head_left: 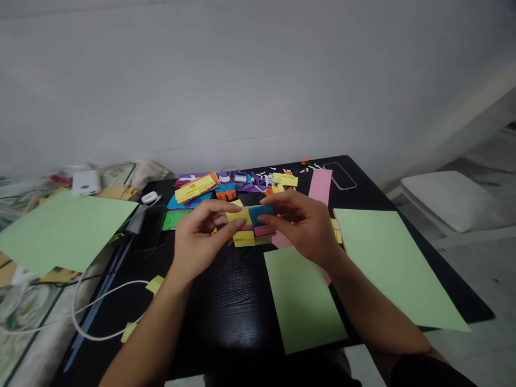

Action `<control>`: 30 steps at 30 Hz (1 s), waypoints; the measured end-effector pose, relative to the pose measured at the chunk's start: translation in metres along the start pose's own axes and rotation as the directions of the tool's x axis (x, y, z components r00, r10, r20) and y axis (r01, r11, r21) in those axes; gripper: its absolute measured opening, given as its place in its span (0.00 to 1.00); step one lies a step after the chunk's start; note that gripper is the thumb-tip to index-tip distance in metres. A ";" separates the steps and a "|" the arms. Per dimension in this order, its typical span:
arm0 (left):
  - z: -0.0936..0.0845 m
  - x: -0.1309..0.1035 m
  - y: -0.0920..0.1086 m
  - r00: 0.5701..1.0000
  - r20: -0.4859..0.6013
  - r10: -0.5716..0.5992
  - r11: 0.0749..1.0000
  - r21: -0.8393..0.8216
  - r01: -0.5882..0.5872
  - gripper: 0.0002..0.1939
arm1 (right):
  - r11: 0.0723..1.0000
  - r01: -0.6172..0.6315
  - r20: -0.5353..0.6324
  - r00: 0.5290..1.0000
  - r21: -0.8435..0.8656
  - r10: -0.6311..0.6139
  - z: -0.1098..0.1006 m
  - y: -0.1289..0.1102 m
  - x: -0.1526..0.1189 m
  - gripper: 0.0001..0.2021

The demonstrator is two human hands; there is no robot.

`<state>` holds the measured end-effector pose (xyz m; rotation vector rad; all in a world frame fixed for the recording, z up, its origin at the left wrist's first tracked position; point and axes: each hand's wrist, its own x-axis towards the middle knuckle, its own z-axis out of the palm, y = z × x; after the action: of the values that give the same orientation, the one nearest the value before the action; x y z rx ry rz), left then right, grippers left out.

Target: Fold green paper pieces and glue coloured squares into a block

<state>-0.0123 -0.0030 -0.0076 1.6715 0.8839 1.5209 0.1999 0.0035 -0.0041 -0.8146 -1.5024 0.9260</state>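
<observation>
Both of my hands meet over the middle of the black table, pinching a small piece of folded coloured paper [261, 216]. Its blue part lies to the right, with yellow on the left and pink below. My left hand [203, 234] is closed on the yellow side, thumb in front. On the blue side, my right hand [308, 226] is closed, with its thumb across the front face. A yellow paper strip [244, 240] shows just under the piece; whether it is joined to it I cannot tell. Fingers hide the outer edges.
Yellow folded papers [196, 187] and coloured scraps [258, 180] lie along the table's back. Green sheets [304, 301] [387, 258] sit at right, near a pink strip [321, 185]. A phone [151, 228] and white cable [92, 338] are at left; a stool [435, 196] stands right.
</observation>
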 end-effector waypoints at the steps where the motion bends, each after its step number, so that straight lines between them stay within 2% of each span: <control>1: -0.001 0.000 0.001 1.000 -0.002 0.015 0.999 0.038 -0.014 0.14 | 1.000 0.014 -0.009 1.000 -0.009 -0.014 0.000 0.000 -0.001 0.10; 5: -0.007 -0.003 0.003 0.996 -0.002 0.094 0.975 0.203 -0.092 0.13 | 0.998 0.051 -0.030 0.998 -0.035 -0.052 0.001 -0.003 -0.003 0.09; 12: -0.013 -0.005 0.009 0.992 0.019 0.127 0.925 0.359 -0.126 0.14 | 0.999 0.042 -0.063 0.997 -0.033 -0.044 0.004 -0.007 -0.006 0.08; 19: -0.012 -0.007 0.008 0.989 -0.021 0.143 0.940 0.315 -0.130 0.11 | 0.998 0.052 -0.119 0.991 -0.024 -0.054 0.005 -0.009 -0.009 0.11; 26: -0.013 -0.008 0.009 0.982 -0.080 0.171 0.937 0.320 -0.137 0.11 | 0.999 0.032 -0.053 0.998 0.035 -0.030 0.003 -0.015 -0.010 0.15; 30: -0.012 -0.006 0.009 0.977 -0.055 0.205 0.954 0.235 -0.187 0.11 | 0.996 0.087 -0.120 0.989 0.015 -0.085 0.005 -0.017 -0.015 0.15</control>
<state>-0.0245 -0.0120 -0.0018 1.9239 0.9904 1.6792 0.1965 -0.0177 0.0044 -0.7708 -1.4114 0.8134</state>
